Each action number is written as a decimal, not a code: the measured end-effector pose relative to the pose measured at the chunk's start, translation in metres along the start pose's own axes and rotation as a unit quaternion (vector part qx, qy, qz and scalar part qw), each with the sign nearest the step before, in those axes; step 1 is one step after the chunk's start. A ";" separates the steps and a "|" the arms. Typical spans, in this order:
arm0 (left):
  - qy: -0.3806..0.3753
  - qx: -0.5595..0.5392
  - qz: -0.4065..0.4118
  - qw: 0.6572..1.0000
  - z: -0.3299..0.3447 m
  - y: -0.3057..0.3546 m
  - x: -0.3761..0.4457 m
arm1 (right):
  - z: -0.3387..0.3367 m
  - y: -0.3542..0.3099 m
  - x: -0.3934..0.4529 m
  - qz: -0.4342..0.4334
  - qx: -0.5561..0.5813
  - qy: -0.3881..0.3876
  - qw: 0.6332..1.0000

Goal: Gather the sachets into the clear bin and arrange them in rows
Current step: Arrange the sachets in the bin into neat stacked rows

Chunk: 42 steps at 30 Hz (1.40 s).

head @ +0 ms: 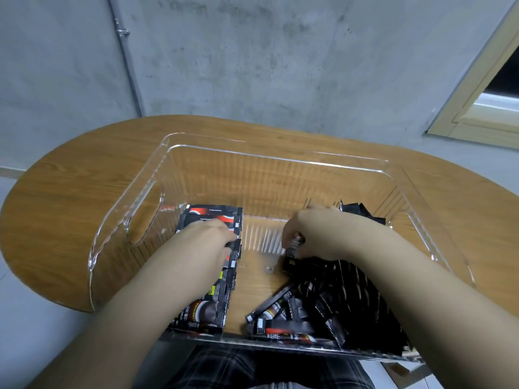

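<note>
Sachets fill my view, but the wooden table [70,192] is the biggest thing under my arms, spreading out past both hands to the far wall. On it sits the clear bin [275,157], its rim running round outside my forearms and its cut-out handle just beyond my left wrist. Inside, under and beyond my left hand [209,235], lies the row of flat sachets [213,299], overlapping along the bin's left side; beneath my right forearm is the loose heap of sachets [337,299], lying every which way, with a few more dark ones past my right knuckles in the far corner. Between my hands the bin floor is bare. My left hand lies on top of the row with fingers stretched forward, pressing the packets flat rather than curling round them. My right hand [311,234] is curled downward and pinches one small sachet [295,244] by its upper end, the packet hanging just above the near edge of the heap. I judge these packets light, thin and slightly crinkly, with a glossy film that will slide over its neighbours, so a pinch at the sealed end or the long edges should serve best, and a flat hand is needed to keep the laid row from fanning out.
</note>
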<state>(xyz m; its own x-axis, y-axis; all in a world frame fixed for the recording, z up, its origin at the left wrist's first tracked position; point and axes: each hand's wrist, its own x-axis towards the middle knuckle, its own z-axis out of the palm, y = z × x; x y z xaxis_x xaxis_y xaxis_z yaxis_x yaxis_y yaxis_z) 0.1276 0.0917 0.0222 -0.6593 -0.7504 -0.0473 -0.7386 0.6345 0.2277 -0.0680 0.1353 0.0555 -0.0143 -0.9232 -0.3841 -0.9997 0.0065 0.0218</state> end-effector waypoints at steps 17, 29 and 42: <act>-0.134 -0.291 -0.109 0.941 0.026 0.071 0.096 | 0.014 0.029 -0.030 0.139 0.088 0.171 0.972; -0.157 -0.102 -0.150 0.971 0.034 0.087 0.110 | 0.020 0.026 -0.036 0.127 0.105 0.224 0.961; -0.011 -0.264 -0.062 0.963 0.027 0.087 0.108 | 0.027 0.031 -0.036 0.148 0.114 0.263 0.947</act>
<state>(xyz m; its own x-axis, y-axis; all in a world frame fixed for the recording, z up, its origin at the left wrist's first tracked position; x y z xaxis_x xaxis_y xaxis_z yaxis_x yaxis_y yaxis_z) -0.0113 0.0707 0.0107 -0.5774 -0.8069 -0.1247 -0.6413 0.3537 0.6809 -0.0987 0.1791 0.0456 -0.3442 -0.9310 0.1213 -0.9318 0.3229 -0.1660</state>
